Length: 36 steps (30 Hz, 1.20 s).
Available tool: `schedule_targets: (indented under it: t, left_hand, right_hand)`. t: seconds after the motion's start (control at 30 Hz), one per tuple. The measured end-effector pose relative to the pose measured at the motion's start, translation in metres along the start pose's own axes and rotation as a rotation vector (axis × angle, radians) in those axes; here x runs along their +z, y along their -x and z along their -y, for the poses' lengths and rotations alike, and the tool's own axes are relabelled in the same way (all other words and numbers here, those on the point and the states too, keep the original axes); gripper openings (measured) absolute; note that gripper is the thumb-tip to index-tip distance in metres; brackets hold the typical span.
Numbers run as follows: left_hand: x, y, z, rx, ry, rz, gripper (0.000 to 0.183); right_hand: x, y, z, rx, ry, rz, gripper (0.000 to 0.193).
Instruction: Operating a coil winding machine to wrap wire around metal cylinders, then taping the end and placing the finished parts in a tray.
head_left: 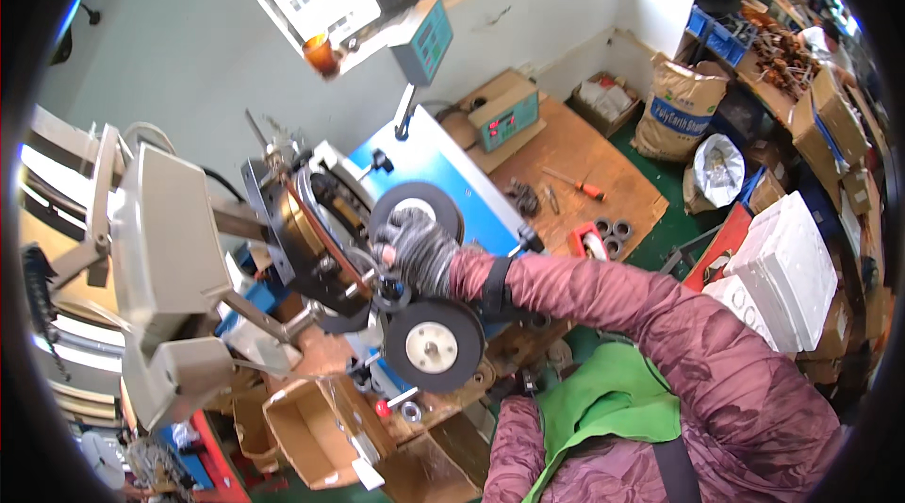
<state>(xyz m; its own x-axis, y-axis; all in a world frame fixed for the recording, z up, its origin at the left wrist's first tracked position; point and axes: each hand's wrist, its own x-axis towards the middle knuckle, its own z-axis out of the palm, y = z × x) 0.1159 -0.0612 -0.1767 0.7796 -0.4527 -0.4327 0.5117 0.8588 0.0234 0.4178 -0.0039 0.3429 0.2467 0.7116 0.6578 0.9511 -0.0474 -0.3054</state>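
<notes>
Screwdriver (579, 185) on the tabletop (608, 159), right of the wheels (432, 349), machine (304, 230) leftward.

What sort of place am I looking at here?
Probably a small workshop: black-rimmed wheels on a machine, a control box with a red-lit display, and an orange-handled screwdriver on a wooden bench.

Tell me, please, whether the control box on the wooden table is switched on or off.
On: red digits glow on the front of the control box.
</notes>
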Motion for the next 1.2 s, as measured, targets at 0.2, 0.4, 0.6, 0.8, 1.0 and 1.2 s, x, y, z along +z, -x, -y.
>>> schedule_targets:
  t: [0.2,0.4,0.6,0.8,1.0,1.2]
  left_hand:
    - [0.029,-0.010,0.034,0.060,-1.165,-0.597,0.050]
    - [0.163,0.082,0.045,0.166,-1.568,-0.865,0.036]
    - [0.096,0.208,0.082,0.093,-1.844,-1.017,0.030]
    - [0.077,0.238,0.103,0.381,-0.274,-1.109,0.026]
    - [0.058,0.243,0.105,0.445,-0.077,-1.095,0.023]
    - [0.071,0.248,0.105,0.535,-0.080,-1.215,0.024]
  right_hand:
    - [0.002,-0.001,0.007,-0.019,-0.004,0.075,0.018]
    - [-0.002,0.008,-0.012,0.036,0.057,0.012,0.017]
    - [-0.005,0.004,0.001,0.010,0.070,0.035,0.016]
    - [-0.012,0.018,-0.011,-0.004,0.127,0.075,0.014]
    - [-0.011,0.009,-0.004,0.047,0.050,0.104,0.020]
    - [-0.005,0.009,0.002,0.153,0.035,0.182,0.025]
